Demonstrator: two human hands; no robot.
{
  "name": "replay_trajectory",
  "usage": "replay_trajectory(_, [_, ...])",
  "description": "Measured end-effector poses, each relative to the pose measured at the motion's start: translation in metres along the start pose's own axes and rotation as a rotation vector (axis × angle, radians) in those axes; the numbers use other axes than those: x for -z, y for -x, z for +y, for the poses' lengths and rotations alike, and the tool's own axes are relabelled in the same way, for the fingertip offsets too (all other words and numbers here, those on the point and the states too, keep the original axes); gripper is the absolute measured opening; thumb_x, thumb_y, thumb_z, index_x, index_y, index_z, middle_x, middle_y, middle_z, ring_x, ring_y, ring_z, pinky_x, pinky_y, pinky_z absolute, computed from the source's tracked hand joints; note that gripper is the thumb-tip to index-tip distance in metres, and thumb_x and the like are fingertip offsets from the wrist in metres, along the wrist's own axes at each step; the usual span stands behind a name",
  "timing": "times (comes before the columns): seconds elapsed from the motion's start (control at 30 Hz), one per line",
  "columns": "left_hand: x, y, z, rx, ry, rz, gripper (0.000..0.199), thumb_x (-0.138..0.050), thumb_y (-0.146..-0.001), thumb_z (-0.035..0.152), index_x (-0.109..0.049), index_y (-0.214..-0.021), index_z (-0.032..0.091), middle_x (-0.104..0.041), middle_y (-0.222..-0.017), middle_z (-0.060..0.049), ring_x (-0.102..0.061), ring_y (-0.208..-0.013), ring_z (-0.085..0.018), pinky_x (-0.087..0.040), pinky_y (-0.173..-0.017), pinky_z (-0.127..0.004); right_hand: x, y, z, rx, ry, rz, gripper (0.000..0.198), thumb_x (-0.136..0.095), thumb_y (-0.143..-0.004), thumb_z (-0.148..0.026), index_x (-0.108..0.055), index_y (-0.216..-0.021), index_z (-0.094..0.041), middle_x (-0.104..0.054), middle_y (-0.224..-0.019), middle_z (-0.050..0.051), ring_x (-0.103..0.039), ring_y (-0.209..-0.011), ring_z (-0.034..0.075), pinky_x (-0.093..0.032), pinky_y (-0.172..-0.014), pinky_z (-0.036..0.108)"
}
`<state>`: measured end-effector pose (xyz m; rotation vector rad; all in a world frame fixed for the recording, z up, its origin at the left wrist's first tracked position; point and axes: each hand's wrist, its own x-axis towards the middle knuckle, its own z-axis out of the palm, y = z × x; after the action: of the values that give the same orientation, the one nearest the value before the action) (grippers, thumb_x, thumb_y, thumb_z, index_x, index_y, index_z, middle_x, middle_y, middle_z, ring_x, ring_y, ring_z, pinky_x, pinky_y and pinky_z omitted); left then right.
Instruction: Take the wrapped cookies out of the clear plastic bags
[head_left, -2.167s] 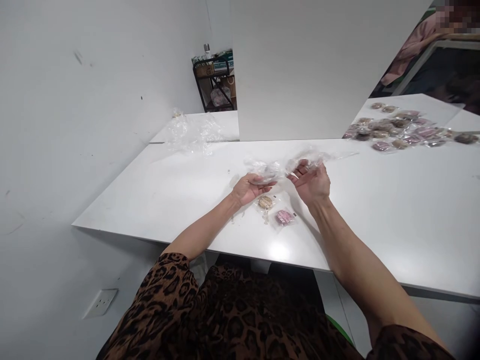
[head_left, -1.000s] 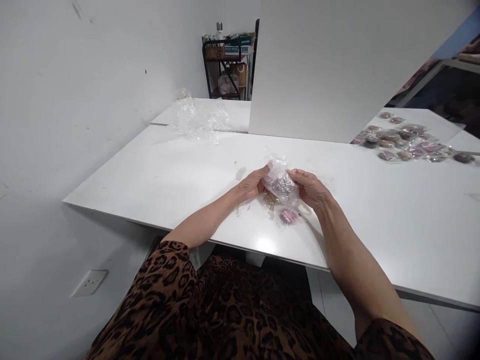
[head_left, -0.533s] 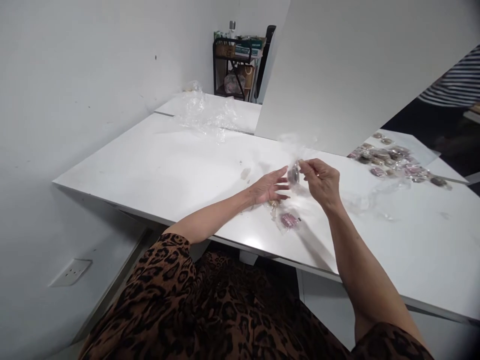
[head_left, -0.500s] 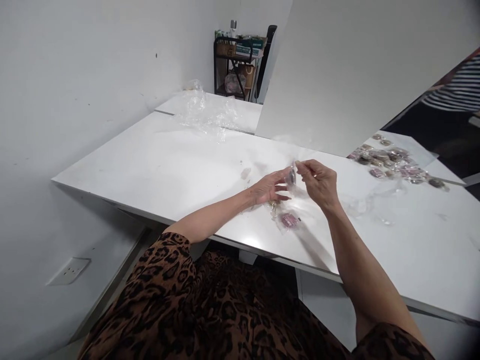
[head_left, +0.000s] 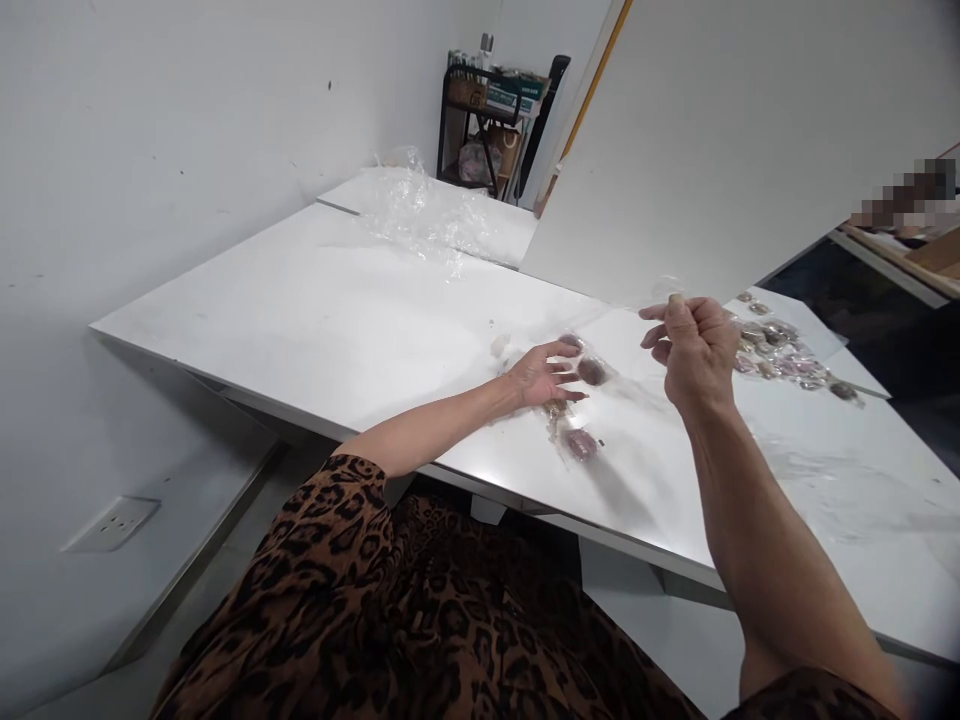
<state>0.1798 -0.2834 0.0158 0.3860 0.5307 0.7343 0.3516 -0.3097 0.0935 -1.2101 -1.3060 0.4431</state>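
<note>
Beside the left hand (head_left: pixel 541 378) lie four small wrapped rounds (head_left: pixel 591 372).

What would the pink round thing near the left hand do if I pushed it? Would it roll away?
Probably not: the pink wrapped disc lies flat on the table, so it would likely slide rather than roll. Its clear wrapper looks thin and shiny, so it might feel slippery. The wrapper's loose edges stick out, so they would probably be floppy.

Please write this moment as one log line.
left hand: open, beside round brown plastic-wrapped piece | right hand: raised, pinching clear plastic film | round purple plastic-wrapped piece: on white tabletop
</note>
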Motion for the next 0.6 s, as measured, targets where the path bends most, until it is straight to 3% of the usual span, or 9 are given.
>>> replay_trajectory(0.17, [-0.004,0.005,-0.006,0.041,-0.058,-0.041,0.053,-0.088,-0.073,0.037,-0.059,-0.114,0.021,-0.061,-0.11,-0.008,-0.066,-0.098,-0.024,-0.059,-0.092,-0.055,-0.006,0.007,-0.019,0.148,0.172,-0.121,0.033,-0.061,-0.099,-0.051,-0.064,-0.081,-0.024,-0.065,-0.069,0.0,-0.049,-0.052,0.01,-0.039,-0.053,0.028])
replay_trajectory(0.27, [-0.003,0.0,-0.007,0.057,-0.092,0.024,0.038,-0.083,-0.076,0.024,-0.058,-0.105,0.018,-0.064,-0.096,-0.005,-0.069,-0.086,-0.022,-0.063,-0.082,-0.047,-0.008,0.006,-0.031,0.165,0.135,-0.157,0.031,-0.062,-0.1,-0.045,-0.064,-0.08,-0.023,-0.059,-0.06,-0.002,-0.047,-0.049,0.01,-0.039,-0.051,0.028])
replay_trajectory(0.33, [-0.001,-0.005,-0.006,0.031,-0.103,0.075,0.022,-0.074,-0.08,0.013,-0.058,-0.095,0.016,-0.062,-0.082,-0.003,-0.067,-0.075,-0.019,-0.063,-0.074,-0.04,-0.007,-0.001,-0.039,0.168,0.08,-0.114,0.028,-0.063,-0.101,-0.037,-0.062,-0.079,-0.02,-0.065,-0.065,-0.001,-0.047,-0.046,0.008,-0.035,-0.047,0.026])
replay_trajectory(0.43, [0.003,-0.012,-0.004,-0.032,-0.113,0.109,0.015,-0.067,-0.084,0.006,-0.058,-0.092,0.016,-0.061,-0.075,-0.002,-0.066,-0.068,-0.016,-0.062,-0.068,-0.033,0.0,-0.02,-0.054,0.126,-0.01,0.035,0.026,-0.058,-0.101,-0.02,-0.057,-0.075,-0.019,-0.072,-0.074,0.003,-0.046,-0.04,0.006,-0.027,-0.04,0.025])
replay_trajectory(0.5, [0.005,-0.014,-0.003,-0.037,-0.119,0.122,0.018,-0.067,-0.086,0.006,-0.057,-0.099,0.015,-0.061,-0.076,-0.002,-0.067,-0.067,-0.016,-0.062,-0.069,-0.033,0.005,-0.033,-0.065,0.08,-0.03,0.129,0.031,-0.052,-0.102,-0.012,-0.053,-0.072,-0.019,-0.072,-0.073,0.003,-0.045,-0.037,0.005,-0.025,-0.038,0.024])
replay_trajectory(0.6, [0.006,-0.016,-0.004,-0.039,-0.146,0.188,0.04,-0.064,-0.085,0.002,-0.051,-0.121,0.015,-0.059,-0.079,-0.001,-0.066,-0.066,-0.017,-0.062,-0.069,-0.035,0.015,-0.048,-0.079,0.077,-0.012,0.184,0.034,-0.048,-0.103,-0.008,-0.052,-0.071,-0.018,-0.069,-0.069,0.002,-0.045,-0.036,0.005,-0.022,-0.038,0.022])
